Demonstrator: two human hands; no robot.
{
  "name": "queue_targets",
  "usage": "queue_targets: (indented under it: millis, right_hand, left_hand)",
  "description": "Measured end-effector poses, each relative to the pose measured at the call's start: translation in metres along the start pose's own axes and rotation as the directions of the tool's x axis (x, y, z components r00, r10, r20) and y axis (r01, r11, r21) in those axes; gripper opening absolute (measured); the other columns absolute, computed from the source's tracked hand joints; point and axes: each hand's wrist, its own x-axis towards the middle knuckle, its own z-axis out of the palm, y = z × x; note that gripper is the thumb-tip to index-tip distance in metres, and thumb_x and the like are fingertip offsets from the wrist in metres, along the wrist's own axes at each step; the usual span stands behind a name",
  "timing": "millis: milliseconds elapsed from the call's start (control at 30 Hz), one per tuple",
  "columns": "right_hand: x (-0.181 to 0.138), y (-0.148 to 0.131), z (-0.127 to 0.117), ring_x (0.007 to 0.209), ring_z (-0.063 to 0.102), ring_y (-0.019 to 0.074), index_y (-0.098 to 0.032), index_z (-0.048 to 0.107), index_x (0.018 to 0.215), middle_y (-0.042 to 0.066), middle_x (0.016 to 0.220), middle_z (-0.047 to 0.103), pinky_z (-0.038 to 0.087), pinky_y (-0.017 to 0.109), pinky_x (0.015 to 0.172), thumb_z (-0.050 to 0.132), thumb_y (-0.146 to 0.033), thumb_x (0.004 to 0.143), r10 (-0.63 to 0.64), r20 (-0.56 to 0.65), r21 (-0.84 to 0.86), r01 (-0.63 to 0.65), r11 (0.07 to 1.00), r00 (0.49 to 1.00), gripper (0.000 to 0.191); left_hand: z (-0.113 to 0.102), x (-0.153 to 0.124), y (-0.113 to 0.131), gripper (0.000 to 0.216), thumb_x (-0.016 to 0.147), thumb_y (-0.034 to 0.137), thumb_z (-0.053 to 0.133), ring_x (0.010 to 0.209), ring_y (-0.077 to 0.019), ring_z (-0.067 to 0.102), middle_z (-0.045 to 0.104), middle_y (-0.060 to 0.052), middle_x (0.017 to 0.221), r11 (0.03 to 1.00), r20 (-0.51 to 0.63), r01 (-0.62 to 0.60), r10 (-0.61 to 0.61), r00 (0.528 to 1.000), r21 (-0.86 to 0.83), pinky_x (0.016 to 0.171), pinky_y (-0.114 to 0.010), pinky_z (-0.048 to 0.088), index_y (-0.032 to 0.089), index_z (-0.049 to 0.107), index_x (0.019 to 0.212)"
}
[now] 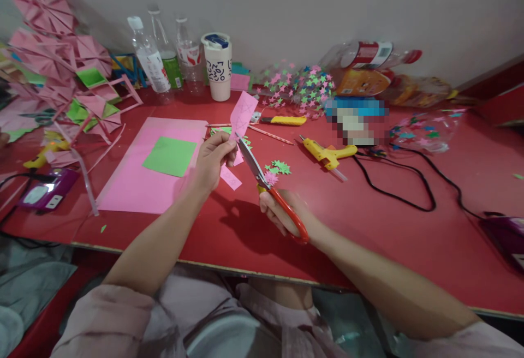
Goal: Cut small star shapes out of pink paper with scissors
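My left hand (pixel 215 159) pinches a strip of pink paper (pixel 244 112) that stands up from the fingers and bears faint drawn lines. In my right hand (pixel 282 213) is a pair of scissors (pixel 262 175) with red handles, their blades pointing up and left to the lower end of the strip. Whether the blades touch the paper I cannot tell. Below the hands lie another pink paper piece (pixel 231 178), small green paper stars (pixel 280 167) and pink paper stars (pixel 271 178). A green paper square (pixel 170 156) rests on a large pink sheet (pixel 135 183) left of my left hand.
A yellow glue gun (pixel 327 153) with a black cord lies to the right, near a yellow box cutter (pixel 289 121). Bottles (pixel 151 63) and a white tumbler (pixel 219 69) stand by the wall. Pink folded-paper models (pixel 90 58) crowd the left. Bags of stars (pixel 313 88) lie behind.
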Motion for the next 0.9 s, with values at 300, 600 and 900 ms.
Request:
queue_targets:
  millis: [300,600,900]
  right_hand:
    - [0.0014,0.0019,-0.0015,0.028,0.037,0.0067,-0.020,0.043,0.063,-0.009,0.037,0.035,0.029,0.020,0.032,0.048,-0.061,0.080,-0.001,0.009,-0.005,0.001,1.000,1.000,0.044]
    - [0.0044,-0.0003,-0.0044,0.027,0.037,0.0053,-0.020,0.043,0.062,-0.009,0.038,0.038,0.030,0.019,0.034,0.051,-0.058,0.079,0.012,0.025,-0.001,-0.012,1.000,1.000,0.042]
    - [0.0066,0.0002,-0.0076,0.028,0.038,0.0060,-0.020,0.045,0.063,-0.008,0.038,0.039,0.031,0.020,0.034,0.052,-0.060,0.078,0.010,0.023,-0.004,-0.010,1.000,1.000,0.044]
  left_hand:
    - [-0.0017,0.0011,0.0038,0.015,0.070,0.019,0.059,0.041,-0.0024,0.044,0.052,0.006,0.047,1.000,-0.013,0.016,-0.016,1.000,-0.004,0.038,-0.015,0.032,0.017,0.051,0.058]
    - [-0.0057,0.0033,0.0054,0.013,0.073,0.022,0.058,0.043,-0.0026,0.045,0.052,0.006,0.050,0.999,-0.062,-0.031,0.032,0.998,0.013,0.040,-0.015,0.035,0.018,0.051,0.062]
    - [-0.0062,0.0014,0.0070,0.020,0.077,0.024,0.059,0.045,-0.0024,0.044,0.048,0.005,0.051,0.944,-0.113,-0.197,0.233,0.966,0.266,0.044,-0.016,0.037,0.018,0.052,0.060]
